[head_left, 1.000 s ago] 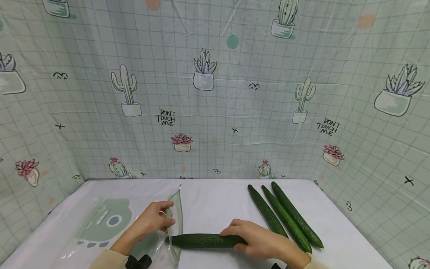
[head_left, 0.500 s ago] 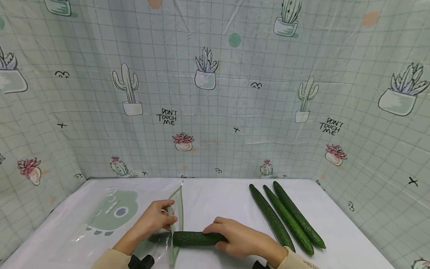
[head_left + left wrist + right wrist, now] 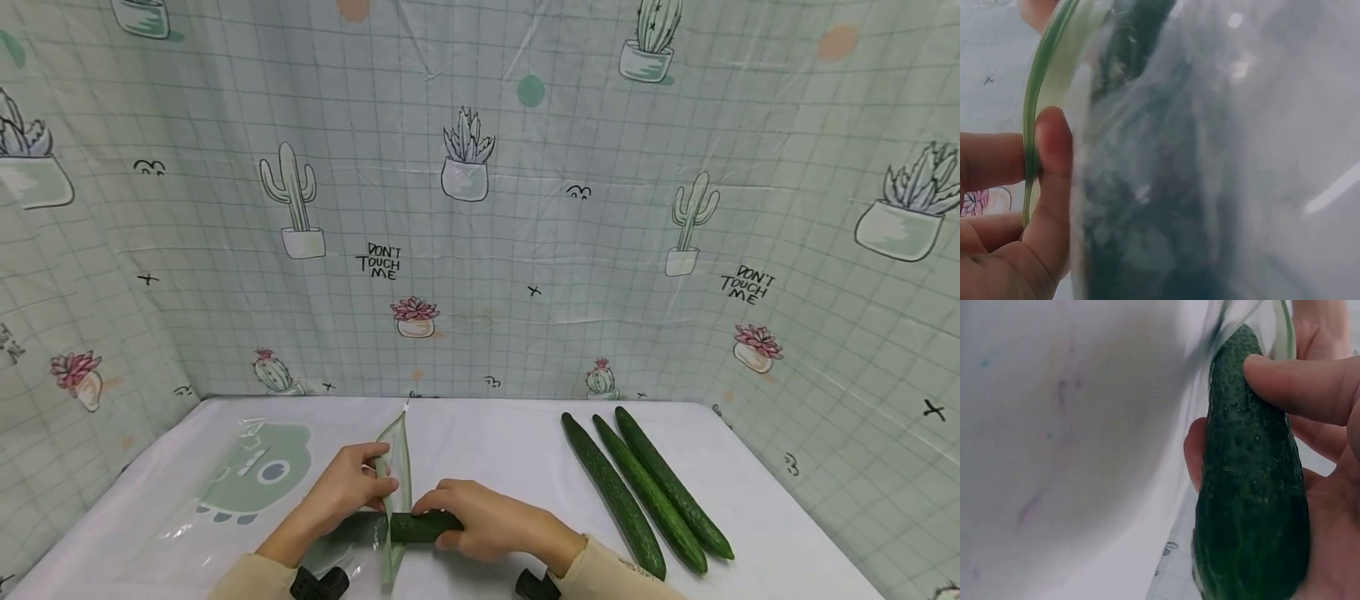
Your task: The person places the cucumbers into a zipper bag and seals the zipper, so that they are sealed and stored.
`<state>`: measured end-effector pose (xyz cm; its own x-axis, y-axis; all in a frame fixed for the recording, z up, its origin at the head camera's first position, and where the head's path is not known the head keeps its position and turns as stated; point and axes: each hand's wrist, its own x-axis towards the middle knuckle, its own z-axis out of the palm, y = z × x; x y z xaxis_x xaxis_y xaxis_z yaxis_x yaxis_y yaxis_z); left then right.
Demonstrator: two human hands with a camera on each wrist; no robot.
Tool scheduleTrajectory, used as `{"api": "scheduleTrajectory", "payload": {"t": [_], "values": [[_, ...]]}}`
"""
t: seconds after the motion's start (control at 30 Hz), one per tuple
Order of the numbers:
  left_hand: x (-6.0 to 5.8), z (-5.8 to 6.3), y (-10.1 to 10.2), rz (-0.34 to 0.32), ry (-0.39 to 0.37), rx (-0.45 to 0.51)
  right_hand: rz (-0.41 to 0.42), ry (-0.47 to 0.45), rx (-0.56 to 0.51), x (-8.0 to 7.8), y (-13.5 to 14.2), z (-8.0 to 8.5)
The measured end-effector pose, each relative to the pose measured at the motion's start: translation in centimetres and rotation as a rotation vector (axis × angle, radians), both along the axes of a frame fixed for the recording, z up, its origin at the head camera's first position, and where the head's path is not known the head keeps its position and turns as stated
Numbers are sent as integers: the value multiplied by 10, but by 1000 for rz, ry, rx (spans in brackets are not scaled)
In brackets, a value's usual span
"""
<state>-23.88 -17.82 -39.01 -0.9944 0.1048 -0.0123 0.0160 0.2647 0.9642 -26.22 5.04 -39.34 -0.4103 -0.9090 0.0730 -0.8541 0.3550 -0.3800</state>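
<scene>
A clear zip bag (image 3: 172, 533) with a green cartoon print lies on the left of the table, its green-edged mouth raised and facing right. My left hand (image 3: 347, 492) pinches the rim of that mouth between thumb and fingers, also seen in the left wrist view. A dark green cucumber (image 3: 425, 527) lies partly inside the bag, its far part showing dimly through the plastic. My right hand (image 3: 487, 521) grips the end that sticks out, close to the bag's mouth. In the right wrist view the thumb and fingers wrap round the bumpy cucumber (image 3: 1250, 481).
Three more cucumbers (image 3: 652, 492) lie side by side at the right of the white table (image 3: 495, 442). Behind and at both sides hangs a grid-patterned curtain (image 3: 480, 250) printed with cactus pots.
My right hand has moved left, pushing the cucumber from just inside the bag's mouth to mostly inside. The left hand keeps its pinch on the rim, almost still.
</scene>
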Motion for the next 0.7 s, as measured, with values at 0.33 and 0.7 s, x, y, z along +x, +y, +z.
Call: {"api": "scheduleTrajectory", "payload": {"t": [0.33, 0.7], "values": [[-3, -3, -3, -15, -3, -20, -62, 85, 89, -4, 5, -2], [-2, -5, -4, -10, -1, -45, -233, 102, 150, 3, 31, 1]]}}
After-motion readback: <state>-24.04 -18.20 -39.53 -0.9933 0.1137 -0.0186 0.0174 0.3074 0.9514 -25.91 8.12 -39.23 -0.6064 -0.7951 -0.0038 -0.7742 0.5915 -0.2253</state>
